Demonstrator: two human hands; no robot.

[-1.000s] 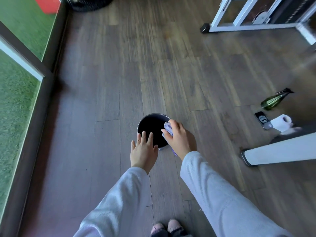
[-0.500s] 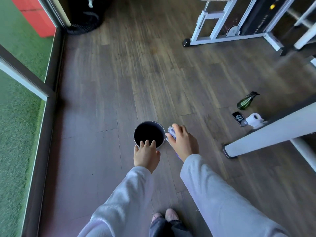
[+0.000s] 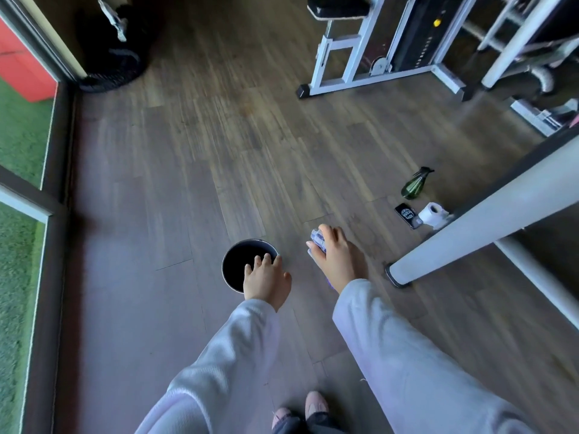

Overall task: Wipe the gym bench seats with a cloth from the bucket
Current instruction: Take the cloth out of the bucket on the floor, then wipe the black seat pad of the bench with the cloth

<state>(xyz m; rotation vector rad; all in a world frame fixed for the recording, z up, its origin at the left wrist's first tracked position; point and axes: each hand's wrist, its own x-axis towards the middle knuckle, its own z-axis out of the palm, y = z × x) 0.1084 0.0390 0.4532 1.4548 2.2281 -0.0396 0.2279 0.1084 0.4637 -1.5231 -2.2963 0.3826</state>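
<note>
A small dark bucket stands on the wooden floor in front of my feet. My left hand hovers over its near right rim with fingers relaxed and holds nothing. My right hand is to the right of the bucket and grips a pale bluish cloth, bunched at my fingertips; most of the cloth is hidden under the hand. A black padded bench seat sits on a white machine frame at the far top.
A thick white frame bar slants across the right, its capped end near my right hand. Behind it on the floor lie a green spray bottle, a phone and a paper roll. A glass wall runs along the left.
My right hand has lifted the cloth out of the bucket and carried it to the right. The view has risen, showing more of the gym machines.
</note>
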